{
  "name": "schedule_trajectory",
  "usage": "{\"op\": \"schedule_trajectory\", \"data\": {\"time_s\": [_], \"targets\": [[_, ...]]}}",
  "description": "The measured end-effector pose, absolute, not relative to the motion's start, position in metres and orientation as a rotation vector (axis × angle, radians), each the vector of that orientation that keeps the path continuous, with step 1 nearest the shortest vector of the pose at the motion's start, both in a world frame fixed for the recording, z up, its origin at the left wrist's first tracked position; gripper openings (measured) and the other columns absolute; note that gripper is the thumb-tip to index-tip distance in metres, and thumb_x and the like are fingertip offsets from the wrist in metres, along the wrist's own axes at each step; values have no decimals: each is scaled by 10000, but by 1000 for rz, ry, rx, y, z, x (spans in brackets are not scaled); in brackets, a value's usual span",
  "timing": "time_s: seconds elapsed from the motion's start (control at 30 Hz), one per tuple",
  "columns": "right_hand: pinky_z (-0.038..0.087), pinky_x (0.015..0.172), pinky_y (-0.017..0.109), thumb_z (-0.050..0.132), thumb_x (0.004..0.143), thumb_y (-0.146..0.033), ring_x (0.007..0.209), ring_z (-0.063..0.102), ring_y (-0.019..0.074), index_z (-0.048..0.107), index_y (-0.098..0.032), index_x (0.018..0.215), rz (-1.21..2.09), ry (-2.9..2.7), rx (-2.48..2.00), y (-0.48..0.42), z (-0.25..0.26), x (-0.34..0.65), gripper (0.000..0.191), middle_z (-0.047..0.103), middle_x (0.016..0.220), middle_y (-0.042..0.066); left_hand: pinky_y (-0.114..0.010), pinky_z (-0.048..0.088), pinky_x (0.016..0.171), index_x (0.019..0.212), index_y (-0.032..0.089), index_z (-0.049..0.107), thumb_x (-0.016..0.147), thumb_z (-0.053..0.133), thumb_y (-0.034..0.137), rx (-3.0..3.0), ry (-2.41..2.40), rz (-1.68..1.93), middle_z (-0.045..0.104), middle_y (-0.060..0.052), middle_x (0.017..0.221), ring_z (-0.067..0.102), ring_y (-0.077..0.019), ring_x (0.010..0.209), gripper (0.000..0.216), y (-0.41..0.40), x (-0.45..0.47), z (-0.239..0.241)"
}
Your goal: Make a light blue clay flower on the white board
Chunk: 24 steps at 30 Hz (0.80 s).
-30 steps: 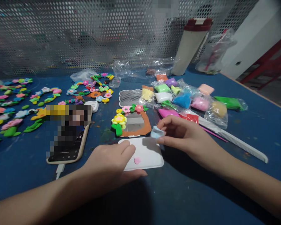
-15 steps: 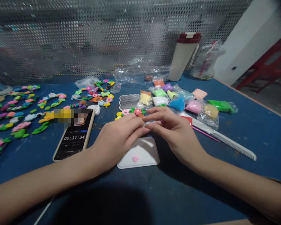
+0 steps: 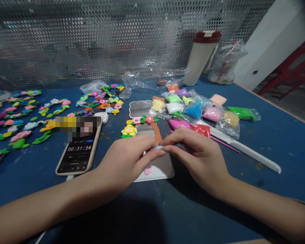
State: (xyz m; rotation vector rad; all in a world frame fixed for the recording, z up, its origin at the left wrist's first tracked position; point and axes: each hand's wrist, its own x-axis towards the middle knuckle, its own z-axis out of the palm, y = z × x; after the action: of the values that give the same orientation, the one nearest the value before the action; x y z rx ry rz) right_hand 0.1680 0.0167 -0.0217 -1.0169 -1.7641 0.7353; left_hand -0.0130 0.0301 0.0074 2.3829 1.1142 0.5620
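Observation:
Between the fingertips of both hands is a small light blue piece of clay [image 3: 158,147]. My left hand [image 3: 132,154] is closed in a pinch on it from the left, and my right hand [image 3: 198,150] pinches it from the right. Just beyond the fingers, clay flowers, among them a yellow flower [image 3: 129,130] and a pink flower [image 3: 149,119], line the edge of a small frame, with a brown clay strip [image 3: 156,133] down its right side. Below my hands lies a white board [image 3: 165,167], partly covered by my left hand, bearing a small pink clay piece [image 3: 147,171].
A phone [image 3: 78,149] showing a timer lies left, near several flower-decorated clay rings [image 3: 54,106]. Bagged coloured clay [image 3: 193,110], a white comb [image 3: 254,157] and a tumbler [image 3: 202,57] are to the right. A perforated metal panel [image 3: 91,44] stands behind the blue table [image 3: 200,210].
Both hands have come down slightly toward me, the light blue clay still between them. More of the flowered frame and the brown strip now shows.

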Motion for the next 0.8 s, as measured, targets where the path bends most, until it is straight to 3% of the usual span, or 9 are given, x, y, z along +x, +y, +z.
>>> {"op": "schedule_trajectory", "data": {"time_s": [0.1, 0.27, 0.43, 0.5, 0.63, 0.8], "targets": [[452, 652, 257, 603, 842, -130, 714, 586, 130, 630, -205, 786, 628, -1826, -1047, 16, -19, 169, 98, 658, 768, -9, -180, 360, 496, 637, 166, 565, 912, 475, 292, 2101, 1075, 519, 503, 57, 514, 497, -78, 483, 316, 25, -13, 11], [455, 602, 253, 649, 821, -223, 663, 579, 122, 622, -209, 809, 681, -1512, -1150, 24, -23, 175, 32, 640, 761, -13, -175, 415, 463, 817, 148, 634, 896, 490, 334, 1544, 992, 490, 588, 33, 545, 547, -83, 464, 248, 24, -10, 10], [504, 787, 325, 703, 762, -195, 928, 607, 175, 561, -237, 1118, 716, -1497, -1051, 26, -27, 176, 385, 617, 1097, 48, -198, 480, 515, 925, 151, 633, 786, 597, 201, 1393, 990, 514, 623, 42, 584, 582, -96, 504, 152, 27, -3, 8], [491, 868, 356, 693, 775, -194, 1023, 595, 193, 595, -247, 1135, 790, -1668, -968, 23, -27, 175, 377, 621, 1163, 46, -205, 486, 530, 863, 162, 636, 784, 593, 195, 1430, 991, 520, 638, 43, 587, 596, -104, 519, 96, 26, -4, 9], [515, 768, 302, 626, 839, -206, 865, 662, 171, 726, -234, 916, 969, -1770, -967, 14, -24, 170, 128, 735, 937, 13, -185, 411, 449, 684, 164, 648, 835, 554, 272, 1628, 1112, 480, 591, 44, 455, 533, -96, 421, 208, 22, -6, 10], [495, 674, 266, 674, 796, -253, 710, 650, 149, 725, -221, 749, 1060, -1575, -1065, 15, -23, 169, 75, 723, 746, -17, -160, 364, 397, 717, 163, 668, 869, 518, 284, 1581, 1081, 439, 573, 53, 421, 516, -81, 371, 246, 21, -6, 12]]}}
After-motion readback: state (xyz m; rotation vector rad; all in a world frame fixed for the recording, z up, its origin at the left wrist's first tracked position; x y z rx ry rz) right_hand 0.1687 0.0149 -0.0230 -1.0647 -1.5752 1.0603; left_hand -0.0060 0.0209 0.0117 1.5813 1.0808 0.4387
